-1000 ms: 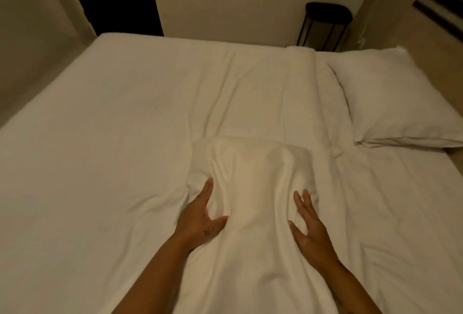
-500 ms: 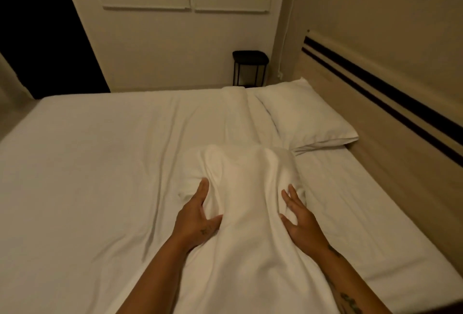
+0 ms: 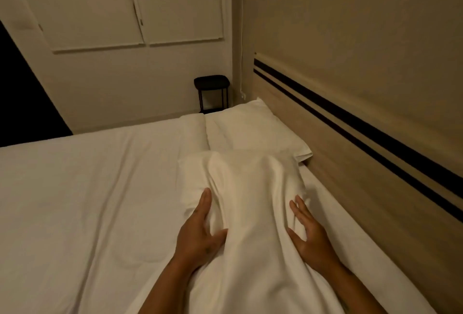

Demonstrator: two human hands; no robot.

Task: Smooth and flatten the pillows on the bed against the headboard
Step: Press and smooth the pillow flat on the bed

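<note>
My left hand [image 3: 200, 236] and right hand [image 3: 309, 234] are both flat, fingers spread, pressing either side of the near pillow [image 3: 248, 188]. It sits beside the headboard [image 3: 350, 163], touching pillow 2 [image 3: 255, 128] behind it.

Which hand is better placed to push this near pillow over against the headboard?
Probably the left hand: it presses the near pillow on the side away from the headboard.

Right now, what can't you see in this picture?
- Head view: the near pillow runs off the bottom edge, so its end is cut off.
- The far pillow is partly hidden behind the near one.
- The left hand has fingertips buried in folds.
- The right hand has its wrist leaving the frame.
</note>
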